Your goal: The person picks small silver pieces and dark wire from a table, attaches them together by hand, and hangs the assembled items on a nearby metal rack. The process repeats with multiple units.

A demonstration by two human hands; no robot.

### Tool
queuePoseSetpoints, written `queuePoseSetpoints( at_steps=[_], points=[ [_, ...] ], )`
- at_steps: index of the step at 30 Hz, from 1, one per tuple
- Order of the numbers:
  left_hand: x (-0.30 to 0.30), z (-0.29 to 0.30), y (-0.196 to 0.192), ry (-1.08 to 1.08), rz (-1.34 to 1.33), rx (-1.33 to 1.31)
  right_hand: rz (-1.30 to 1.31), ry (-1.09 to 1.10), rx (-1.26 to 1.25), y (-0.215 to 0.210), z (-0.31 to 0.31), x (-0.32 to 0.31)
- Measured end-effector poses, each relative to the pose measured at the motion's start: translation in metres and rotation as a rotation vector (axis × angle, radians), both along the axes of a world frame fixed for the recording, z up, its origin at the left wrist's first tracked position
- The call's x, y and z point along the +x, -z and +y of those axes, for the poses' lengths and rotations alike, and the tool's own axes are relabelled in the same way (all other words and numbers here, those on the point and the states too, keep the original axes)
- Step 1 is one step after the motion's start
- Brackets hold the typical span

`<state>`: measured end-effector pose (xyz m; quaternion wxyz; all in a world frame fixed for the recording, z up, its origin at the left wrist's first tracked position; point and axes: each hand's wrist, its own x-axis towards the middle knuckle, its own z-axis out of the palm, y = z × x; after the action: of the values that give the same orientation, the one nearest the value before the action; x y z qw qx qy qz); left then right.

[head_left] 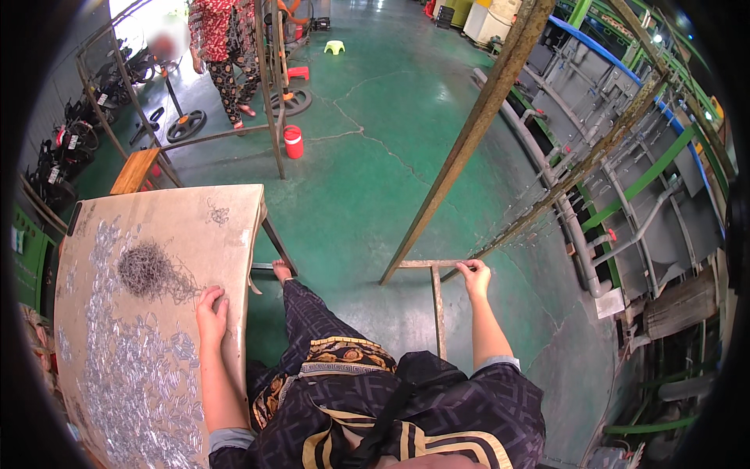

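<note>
My left hand rests over the right part of the table, its fingers curled together at the edge of a dark tangle of thin wire pieces. Whatever those fingertips pinch is too small to make out. Small shiny clear pieces lie scattered thickly over the table around the tangle. Out to the right, my right hand has thumb and fingers pinched together at a rusty metal rack, beside its low crossbar. Its fingertips hide what they hold. Fine wires stick out along the rack's slanting right bar.
A tall rusty post rises ahead of my right hand. Another person stands at the far left near a metal frame and a red jug. Grey pipes and green framework line the right side. A green stool stands farther off.
</note>
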<state>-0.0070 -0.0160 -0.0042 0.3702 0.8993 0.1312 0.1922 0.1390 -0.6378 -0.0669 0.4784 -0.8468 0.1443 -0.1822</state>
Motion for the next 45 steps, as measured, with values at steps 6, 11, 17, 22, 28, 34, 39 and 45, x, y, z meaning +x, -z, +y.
queuePoseSetpoints(
  at_steps=[6, 11, 17, 22, 28, 34, 39, 45],
  points=[
    [0.003, -0.004, -0.006, 0.021, 0.009, -0.002, -0.184, 0.114, -0.169, -0.005, 0.014, -0.018],
    [-0.002, -0.015, -0.027, -0.016, -0.099, 0.014, -0.301, -0.213, -0.337, -0.066, 0.093, -0.015],
    [-0.017, -0.116, -0.110, 0.194, -0.280, -0.077, -0.248, -0.933, -0.151, -0.138, 0.244, -0.016],
    [-0.048, -0.130, -0.107, 0.151, -0.359, -0.115, -0.210, -1.384, -0.066, -0.165, 0.352, -0.062],
    [-0.109, -0.102, -0.081, -0.172, -0.356, -0.099, -0.247, -1.674, -0.078, -0.151, 0.429, -0.104],
    [-0.157, -0.088, -0.075, -0.433, -0.323, -0.240, -0.073, -1.954, 0.006, -0.128, 0.507, -0.080],
    [-0.169, -0.073, -0.078, -0.477, -0.319, -0.198, -0.133, -1.732, -0.145, -0.089, 0.581, -0.110],
    [-0.171, -0.072, -0.069, -0.474, -0.288, -0.207, -0.194, -1.696, -0.288, -0.063, 0.608, -0.135]
  ],
)
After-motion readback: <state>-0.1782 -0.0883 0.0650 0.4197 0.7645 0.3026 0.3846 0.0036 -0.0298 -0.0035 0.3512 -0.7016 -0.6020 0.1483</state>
